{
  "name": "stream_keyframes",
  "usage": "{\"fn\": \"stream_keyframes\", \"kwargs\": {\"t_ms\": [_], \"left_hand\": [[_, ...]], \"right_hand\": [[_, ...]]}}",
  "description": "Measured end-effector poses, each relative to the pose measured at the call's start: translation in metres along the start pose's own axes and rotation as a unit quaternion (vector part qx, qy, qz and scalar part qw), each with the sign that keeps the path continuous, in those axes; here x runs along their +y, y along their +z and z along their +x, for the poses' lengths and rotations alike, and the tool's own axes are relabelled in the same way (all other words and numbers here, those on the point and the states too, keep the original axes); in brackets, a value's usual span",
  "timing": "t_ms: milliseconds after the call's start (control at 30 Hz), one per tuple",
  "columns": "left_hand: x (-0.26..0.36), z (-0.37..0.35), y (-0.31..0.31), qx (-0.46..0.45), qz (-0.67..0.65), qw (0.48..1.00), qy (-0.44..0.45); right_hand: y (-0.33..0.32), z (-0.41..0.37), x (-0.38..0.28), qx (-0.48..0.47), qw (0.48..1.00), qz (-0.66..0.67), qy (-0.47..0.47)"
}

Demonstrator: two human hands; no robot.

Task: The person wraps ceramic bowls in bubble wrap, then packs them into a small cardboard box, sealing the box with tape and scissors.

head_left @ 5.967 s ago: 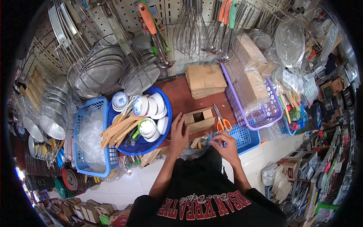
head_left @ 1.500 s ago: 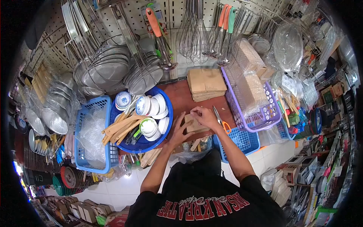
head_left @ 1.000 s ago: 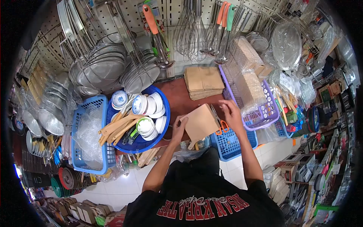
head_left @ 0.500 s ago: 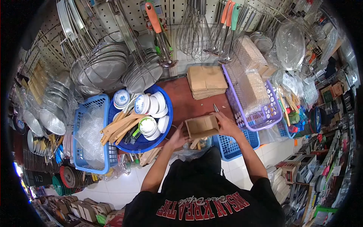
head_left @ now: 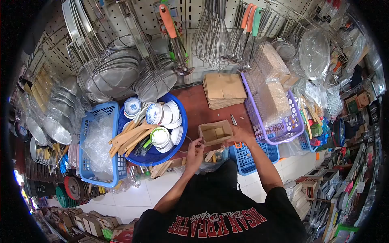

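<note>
A small open-topped cardboard box (head_left: 214, 139) stands at the table's front edge, its inside facing up. The fingers of my left hand (head_left: 195, 156) are closed at its near left corner. My right hand (head_left: 242, 134) lies at the right of the box, fingers curled downward and partly hidden. An orange handle loop (head_left: 238, 144) shows below that hand and a pointed metal tip (head_left: 233, 119) above it, apparently one pair of scissors under the palm. Behind the box sits a stack of flat brown cardboard pieces (head_left: 224, 90).
At left, a blue basin (head_left: 183, 133) holds bowls and wooden utensils, beside a light blue basket (head_left: 84, 166) of bubble wrap. A purple basket (head_left: 263, 129) with wrapped packs stands right, above another blue basket (head_left: 265, 160). Strainers (head_left: 113, 77) and whisks (head_left: 210, 36) hang behind.
My left hand has turned and drawn its fingers together at the box's near corner. My right hand has come off the box's side and down over the scissors. The orange loop now shows.
</note>
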State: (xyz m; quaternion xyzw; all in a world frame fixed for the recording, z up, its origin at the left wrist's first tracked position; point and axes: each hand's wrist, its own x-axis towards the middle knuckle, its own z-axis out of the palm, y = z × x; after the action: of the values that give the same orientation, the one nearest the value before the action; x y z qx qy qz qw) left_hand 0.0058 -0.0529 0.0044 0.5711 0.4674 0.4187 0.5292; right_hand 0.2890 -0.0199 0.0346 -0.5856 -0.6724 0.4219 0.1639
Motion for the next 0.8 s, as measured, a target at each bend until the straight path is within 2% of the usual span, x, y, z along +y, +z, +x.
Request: {"fn": "stream_keyframes", "kwargs": {"t_ms": [133,233,333,433,533,633,733,767,800], "left_hand": [[0.078,0.011,0.011,-0.053,0.095,0.986,0.123],[0.073,0.045,0.025,-0.095,0.197,0.951,0.219],[0.064,0.069,0.025,-0.096,0.324,0.926,0.171],[0.059,0.073,0.016,-0.106,0.39,0.903,0.145],[0.059,0.067,0.01,-0.155,0.393,0.899,0.115],[0.05,0.061,0.01,-0.168,0.396,0.893,0.134],[0.029,0.062,0.009,-0.174,0.421,0.873,0.172],[0.021,0.061,0.009,-0.173,0.421,0.874,0.169],[0.019,0.06,0.009,-0.172,0.421,0.875,0.165]], "right_hand": [[-0.002,-0.003,-0.014,-0.012,0.997,-0.049,0.06],[0.001,-0.005,-0.015,0.012,0.998,-0.044,0.051],[0.001,-0.008,-0.018,-0.009,0.998,0.039,0.051],[0.005,-0.008,-0.013,0.009,0.998,0.049,0.036],[0.017,0.005,0.023,0.002,0.998,0.061,0.002],[0.018,0.001,0.011,0.031,0.996,-0.037,0.081],[0.021,0.011,0.031,0.024,0.998,-0.053,0.037],[0.019,0.008,0.038,0.025,0.994,-0.089,0.058],[0.005,-0.001,0.017,0.027,0.988,-0.126,0.08]]}}
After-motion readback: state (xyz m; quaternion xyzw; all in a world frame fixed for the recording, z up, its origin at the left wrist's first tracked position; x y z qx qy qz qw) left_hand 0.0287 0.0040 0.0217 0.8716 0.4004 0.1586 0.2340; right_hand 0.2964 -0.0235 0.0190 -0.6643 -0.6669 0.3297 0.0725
